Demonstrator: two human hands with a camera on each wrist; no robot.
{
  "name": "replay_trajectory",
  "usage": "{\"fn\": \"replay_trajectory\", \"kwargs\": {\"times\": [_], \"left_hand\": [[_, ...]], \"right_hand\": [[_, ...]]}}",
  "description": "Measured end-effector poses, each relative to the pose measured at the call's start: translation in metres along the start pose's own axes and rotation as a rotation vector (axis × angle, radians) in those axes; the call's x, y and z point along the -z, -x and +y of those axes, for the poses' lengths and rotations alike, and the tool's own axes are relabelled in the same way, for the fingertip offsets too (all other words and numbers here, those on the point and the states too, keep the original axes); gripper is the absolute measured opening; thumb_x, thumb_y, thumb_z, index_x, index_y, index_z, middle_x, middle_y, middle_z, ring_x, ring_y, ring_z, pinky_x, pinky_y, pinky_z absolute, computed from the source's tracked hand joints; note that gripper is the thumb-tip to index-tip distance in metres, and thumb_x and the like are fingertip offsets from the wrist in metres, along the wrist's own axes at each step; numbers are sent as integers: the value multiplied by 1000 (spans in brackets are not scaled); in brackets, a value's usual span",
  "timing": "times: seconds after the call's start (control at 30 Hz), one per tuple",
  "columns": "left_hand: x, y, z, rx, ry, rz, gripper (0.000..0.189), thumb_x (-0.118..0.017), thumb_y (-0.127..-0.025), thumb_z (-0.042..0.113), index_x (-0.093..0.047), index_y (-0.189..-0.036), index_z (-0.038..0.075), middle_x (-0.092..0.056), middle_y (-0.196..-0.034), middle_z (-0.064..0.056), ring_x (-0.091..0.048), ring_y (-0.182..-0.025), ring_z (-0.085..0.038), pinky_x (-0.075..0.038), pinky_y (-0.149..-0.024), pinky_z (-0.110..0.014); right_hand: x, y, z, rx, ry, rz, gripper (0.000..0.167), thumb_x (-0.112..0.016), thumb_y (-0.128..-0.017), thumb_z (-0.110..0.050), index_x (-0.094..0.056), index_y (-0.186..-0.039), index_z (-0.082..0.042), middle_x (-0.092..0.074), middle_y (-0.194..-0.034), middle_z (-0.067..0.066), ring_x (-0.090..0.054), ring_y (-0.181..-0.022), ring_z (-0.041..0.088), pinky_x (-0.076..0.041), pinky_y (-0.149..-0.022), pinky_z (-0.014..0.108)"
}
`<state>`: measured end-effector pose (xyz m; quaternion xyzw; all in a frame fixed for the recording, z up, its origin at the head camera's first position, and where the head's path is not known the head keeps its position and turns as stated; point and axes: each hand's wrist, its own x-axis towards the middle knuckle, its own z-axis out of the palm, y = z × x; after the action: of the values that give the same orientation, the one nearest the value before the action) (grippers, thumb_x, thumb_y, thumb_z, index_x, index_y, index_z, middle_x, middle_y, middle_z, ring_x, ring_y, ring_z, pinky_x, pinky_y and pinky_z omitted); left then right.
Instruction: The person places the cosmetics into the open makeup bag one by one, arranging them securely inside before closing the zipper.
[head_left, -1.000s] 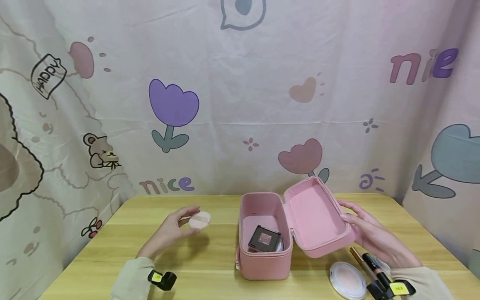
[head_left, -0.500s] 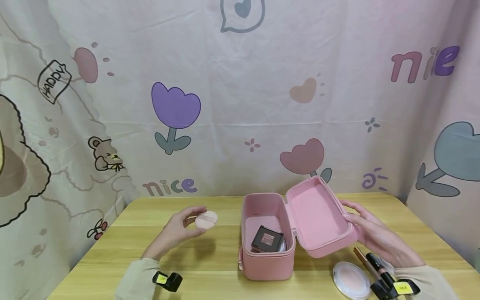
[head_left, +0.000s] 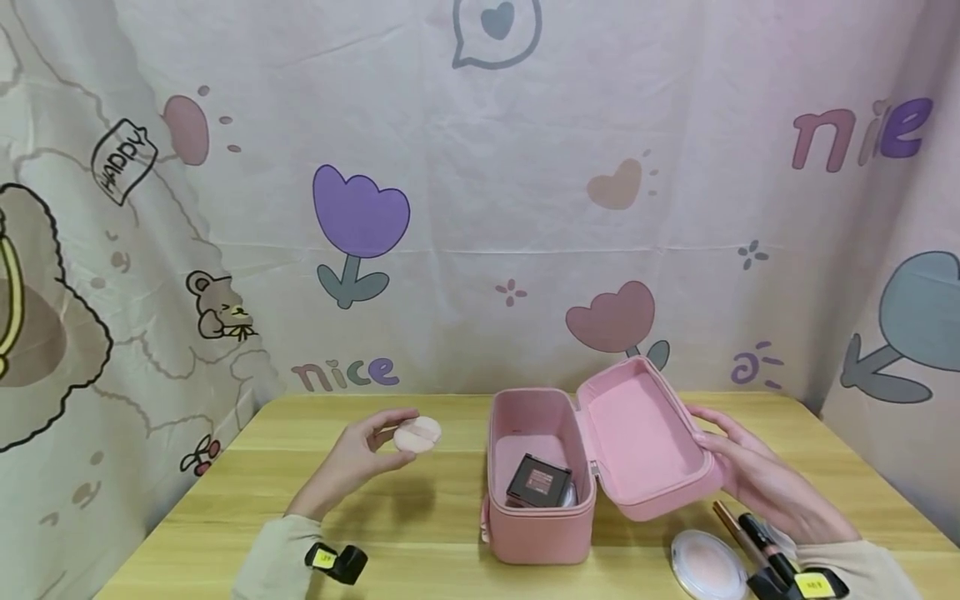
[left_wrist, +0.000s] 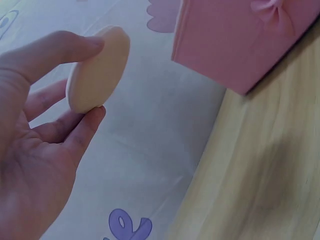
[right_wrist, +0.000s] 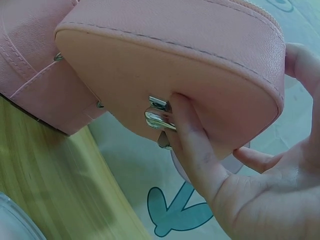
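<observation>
My left hand (head_left: 356, 460) pinches a round, pale powder puff (head_left: 417, 435) above the table, left of a pink makeup case (head_left: 536, 537). In the left wrist view, thumb and fingers grip the puff (left_wrist: 99, 72) by its edges. The case stands unzipped, its lid (head_left: 647, 437) swung out to the right. At the lid's outer edge, my right hand (head_left: 761, 479) holds it tilted. The right wrist view shows a finger beside a silver metal fitting (right_wrist: 159, 119) on the lid's outer face. Inside the case lies a square black compact (head_left: 540, 482), partly covering another item.
At the front right, a round clear-lidded powder compact (head_left: 707, 560) lies on the wooden table (head_left: 442, 542). Beside it are a gold-brown tube (head_left: 731, 525) and a black-capped tube (head_left: 765, 542), partly hidden by the right wrist camera. A printed curtain (head_left: 465, 192) hangs behind.
The left hand has shifted a little to the right with the puff, closer to the case. The right hand keeps its hold on the lid. The head view has turned slightly.
</observation>
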<state>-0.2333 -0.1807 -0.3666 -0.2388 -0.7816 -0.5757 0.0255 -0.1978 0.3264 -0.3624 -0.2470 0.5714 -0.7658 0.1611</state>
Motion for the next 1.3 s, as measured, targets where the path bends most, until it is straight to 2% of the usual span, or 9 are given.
{"fn": "replay_trajectory", "kwargs": {"times": [0.2, 0.4, 0.57, 0.7, 0.83, 1.03, 1.3], "left_hand": [[-6, 0, 3, -46, 31, 0, 58, -74, -79, -4, -49, -131, -10, -49, -133, -28, -46, -124, -40, -44, -94, -22], [-24, 2, 13, -107, 25, 5, 54, -75, -77, -4, -53, -126, -12, -50, -129, -29, -48, -121, -41, -44, -95, -23], [-34, -6, 23, -143, 2, -15, 52, -77, -77, -1, -56, -124, -8, -54, -126, -23, -50, -120, -39, -44, -96, -25], [-38, -13, 22, -161, 1, -40, 49, -77, -76, -2, -58, -122, -6, -56, -124, -21, -53, -116, -34, -43, -98, -26], [-43, -16, 18, -194, 25, -64, 48, -76, -76, -4, -57, -121, -9, -55, -123, -24, -53, -115, -34, -42, -99, -28], [-51, -19, 18, -191, 44, -68, 48, -76, -77, -3, -58, -121, -8, -54, -126, -25, -53, -117, -32, -41, -100, -28], [-63, -24, 23, -184, 88, -81, 48, -76, -76, -6, -58, -120, -10, -55, -125, -24, -51, -118, -38, -41, -100, -30]], "right_hand": [[0, 1, 0, -2, -26, -13, 44, -27, -104, -4, -49, -133, -29, -54, -126, 2, -59, -110, 22, -49, -91, 36], [0, -1, 2, 4, -40, -45, 45, -25, -104, -4, -47, -135, -28, -55, -127, 4, -59, -112, 23, -49, -91, 38], [1, -1, 2, 3, -26, -24, 44, -27, -104, -4, -48, -134, -29, -54, -127, 1, -59, -111, 22, -49, -91, 37], [3, 0, 2, 5, -29, -21, 44, -27, -104, -4, -48, -133, -29, -53, -128, 0, -58, -112, 21, -49, -91, 36], [3, 0, 2, 11, -42, -39, 45, -25, -104, -4, -48, -134, -28, -53, -128, 1, -58, -113, 22, -49, -92, 37], [3, 1, 1, 4, -53, -40, 45, -25, -105, -4, -47, -135, -29, -54, -129, 1, -58, -113, 23, -49, -92, 37], [2, 0, 0, -9, -51, -28, 44, -25, -105, -5, -47, -134, -29, -53, -128, 0, -58, -113, 22, -49, -92, 37]]}}
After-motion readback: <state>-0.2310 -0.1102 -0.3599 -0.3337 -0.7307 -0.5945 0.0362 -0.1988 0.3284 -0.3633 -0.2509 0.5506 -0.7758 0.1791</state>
